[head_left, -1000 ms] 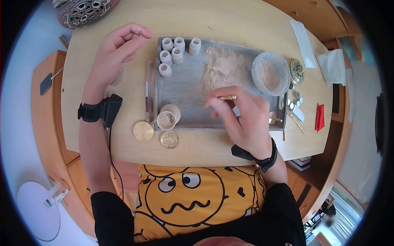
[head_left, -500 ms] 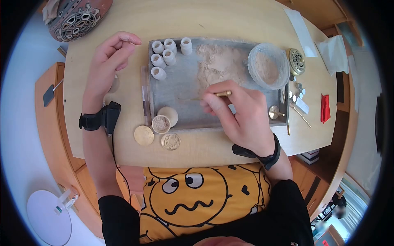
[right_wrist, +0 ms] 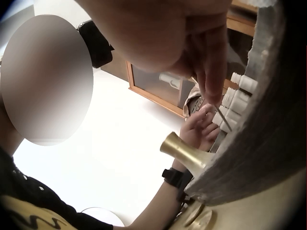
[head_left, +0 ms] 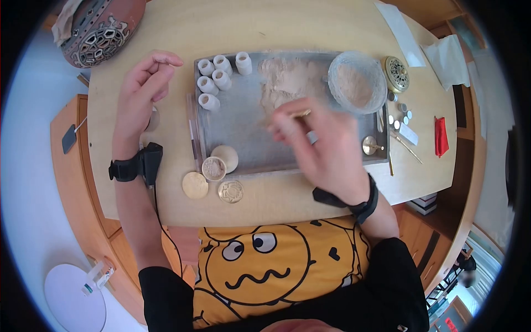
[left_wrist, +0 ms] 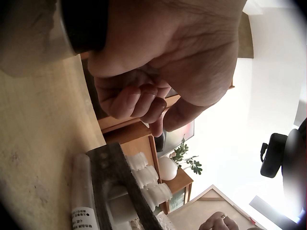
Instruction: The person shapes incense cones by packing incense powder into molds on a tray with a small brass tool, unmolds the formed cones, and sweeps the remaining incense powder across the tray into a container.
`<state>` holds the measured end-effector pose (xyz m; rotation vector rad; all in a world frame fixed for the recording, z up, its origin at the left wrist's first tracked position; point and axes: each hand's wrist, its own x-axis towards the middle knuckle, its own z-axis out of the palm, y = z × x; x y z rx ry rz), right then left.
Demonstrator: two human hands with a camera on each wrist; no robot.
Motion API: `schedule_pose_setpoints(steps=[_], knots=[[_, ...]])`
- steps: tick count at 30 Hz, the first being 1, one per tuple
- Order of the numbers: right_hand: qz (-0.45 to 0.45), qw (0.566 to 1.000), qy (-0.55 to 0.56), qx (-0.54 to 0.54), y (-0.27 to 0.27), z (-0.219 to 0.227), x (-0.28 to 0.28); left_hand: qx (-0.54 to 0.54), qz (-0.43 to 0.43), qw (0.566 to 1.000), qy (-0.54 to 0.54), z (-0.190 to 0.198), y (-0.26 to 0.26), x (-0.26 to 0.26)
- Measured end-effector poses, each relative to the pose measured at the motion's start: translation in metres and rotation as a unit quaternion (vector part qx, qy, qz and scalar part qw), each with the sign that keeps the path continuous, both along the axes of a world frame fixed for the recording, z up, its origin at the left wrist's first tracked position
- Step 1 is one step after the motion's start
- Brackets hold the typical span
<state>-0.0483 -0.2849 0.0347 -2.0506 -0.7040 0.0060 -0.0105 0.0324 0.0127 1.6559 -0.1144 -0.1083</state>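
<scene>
Over the middle of the grey tray (head_left: pixel 238 133), my right hand (head_left: pixel 332 146) pinches a slim tool with a brass handle (head_left: pixel 302 113). Its thin metal shaft (right_wrist: pixel 222 118) points down past the fingertips in the right wrist view. The hand is blurred in the head view. Pale powder (head_left: pixel 287 80) lies heaped in the tray just beyond it. My left hand (head_left: pixel 145 83) hovers beside the tray's left end with fingers loosely curled and nothing in them. Closest to it stand several small white bottles (head_left: pixel 208 86) in the tray's far left corner.
A textured glass bowl (head_left: pixel 337 95) holds powder at the tray's right. A small powder-filled cup (head_left: pixel 213 169) stands at the near left corner, beside two round brass pieces (head_left: pixel 195 186). A brass stamp (head_left: pixel 370 145), small jars and a red pouch (head_left: pixel 441 137) lie at the right.
The head view has shifted, so the tray appears farther left. My right hand keeps the brass-handled tool over the tray and now blurs with motion. My left hand keeps its pose.
</scene>
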Motion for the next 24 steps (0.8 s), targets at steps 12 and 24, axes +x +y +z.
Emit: schedule_pose_setpoints(steps=[12,24], knots=[[0.007,1.0,-0.009,-0.017,-0.007,0.009,0.004,0.007,0.006,1.0,-0.008,0.001,0.001,0.001],[-0.03,0.999,0.017,-0.023,-0.01,0.01,0.004,0.009,0.01,1.0,-0.009,0.0,-0.003,-0.002]])
